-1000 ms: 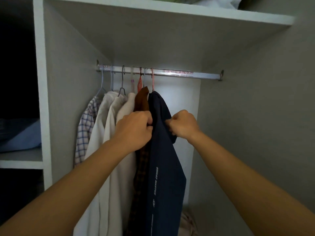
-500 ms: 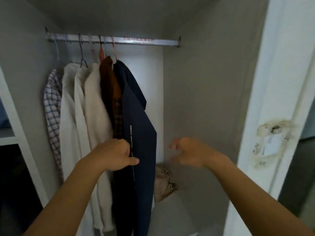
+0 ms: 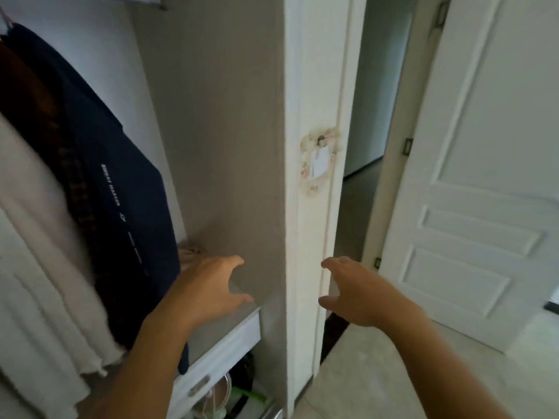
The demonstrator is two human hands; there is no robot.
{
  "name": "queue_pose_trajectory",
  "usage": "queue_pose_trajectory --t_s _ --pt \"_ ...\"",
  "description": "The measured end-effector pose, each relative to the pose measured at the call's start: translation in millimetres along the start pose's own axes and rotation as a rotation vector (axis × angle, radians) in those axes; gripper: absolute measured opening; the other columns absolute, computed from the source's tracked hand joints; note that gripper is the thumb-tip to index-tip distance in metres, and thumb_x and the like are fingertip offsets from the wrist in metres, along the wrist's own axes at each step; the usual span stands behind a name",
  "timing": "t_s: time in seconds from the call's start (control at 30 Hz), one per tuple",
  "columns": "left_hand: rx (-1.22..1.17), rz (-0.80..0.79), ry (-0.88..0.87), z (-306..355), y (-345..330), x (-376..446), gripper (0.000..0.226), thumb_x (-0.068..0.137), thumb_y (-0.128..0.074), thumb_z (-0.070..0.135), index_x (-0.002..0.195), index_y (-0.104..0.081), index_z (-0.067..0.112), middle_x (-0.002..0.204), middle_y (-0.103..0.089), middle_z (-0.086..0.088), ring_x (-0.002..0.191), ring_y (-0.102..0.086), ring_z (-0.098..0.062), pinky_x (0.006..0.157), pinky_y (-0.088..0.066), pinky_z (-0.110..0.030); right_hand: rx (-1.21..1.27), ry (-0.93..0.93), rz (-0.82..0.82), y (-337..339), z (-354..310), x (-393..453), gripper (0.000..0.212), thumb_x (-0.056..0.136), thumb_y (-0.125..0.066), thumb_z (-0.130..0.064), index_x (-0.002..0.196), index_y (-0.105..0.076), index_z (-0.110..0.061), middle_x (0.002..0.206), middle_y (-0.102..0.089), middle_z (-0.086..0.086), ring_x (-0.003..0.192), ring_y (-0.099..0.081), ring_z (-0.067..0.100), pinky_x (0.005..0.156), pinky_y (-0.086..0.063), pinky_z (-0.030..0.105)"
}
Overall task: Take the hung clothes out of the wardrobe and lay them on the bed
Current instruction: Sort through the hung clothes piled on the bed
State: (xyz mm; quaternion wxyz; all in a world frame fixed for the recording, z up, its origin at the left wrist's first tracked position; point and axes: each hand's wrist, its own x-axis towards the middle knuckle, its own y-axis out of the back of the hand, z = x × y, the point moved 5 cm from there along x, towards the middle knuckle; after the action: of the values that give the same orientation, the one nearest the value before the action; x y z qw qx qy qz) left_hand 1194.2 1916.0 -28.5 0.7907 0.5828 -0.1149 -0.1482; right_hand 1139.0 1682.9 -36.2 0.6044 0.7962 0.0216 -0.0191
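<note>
Head view looks down and to the right of the wardrobe opening. The left hand [image 3: 211, 285] sits near six o'clock of the frame's centre, fingers spread and loosely bent, gripping nothing; it hovers in front of the wardrobe's grey side panel [image 3: 217, 131], just beside the hem of the navy garment [image 3: 121, 192]. The right hand [image 3: 360, 291] is at about four o'clock from centre, also spread with thumb and fingers apart, holding nothing, in front of the white wardrobe edge post [image 3: 314, 86].

The hung clothes fill the nine o'clock side. The navy garment with small white lettering hangs furthest right, a brown checked garment [image 3: 45, 122] lies against its left, and cream garments [image 3: 36, 252] hang at about eight o'clock, blurred. All appear to be inside the wardrobe; the rail is mostly out of frame.

Below the left forearm, at six o'clock, a white drawer front [image 3: 217, 355] with a metal handle stands out from the carcass, with a green-and-white item below it that is too blurred to tell. At three o'clock a white panelled door [image 3: 484, 176] stands open onto a dim passage. The bed is not in view.
</note>
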Motion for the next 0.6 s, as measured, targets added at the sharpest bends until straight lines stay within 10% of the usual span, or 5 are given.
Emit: queue_pose_trajectory --t_s 0.13,0.6 --pt "-0.096 -0.068 -0.110 64 -37 6 0.081 0.076 -0.072 0.056 0.146 -0.036 0.035 0.149 -0.042 0.010 0.133 -0.044 -0.013 0.108 -0.041 -0.037 0.048 -0.199 0.066 13 58 -55 0.060 0.092 -0.061 -0.043 0.144 -0.037 -0.023 0.145 -0.045 0.000 0.129 -0.047 0.021 0.103 -0.041 0.034" --pt "-0.051 -0.178 -0.650 375 -162 -47 0.073 0.080 -0.069 0.056 0.143 -0.040 0.034 0.142 -0.050 0.007 0.128 -0.047 -0.017 0.106 -0.040 -0.036 0.103 -0.742 0.363 37 251 -309 0.070 0.085 -0.064 -0.055 0.144 -0.036 -0.030 0.147 -0.043 -0.007 0.130 -0.046 0.017 0.103 -0.043 0.036"
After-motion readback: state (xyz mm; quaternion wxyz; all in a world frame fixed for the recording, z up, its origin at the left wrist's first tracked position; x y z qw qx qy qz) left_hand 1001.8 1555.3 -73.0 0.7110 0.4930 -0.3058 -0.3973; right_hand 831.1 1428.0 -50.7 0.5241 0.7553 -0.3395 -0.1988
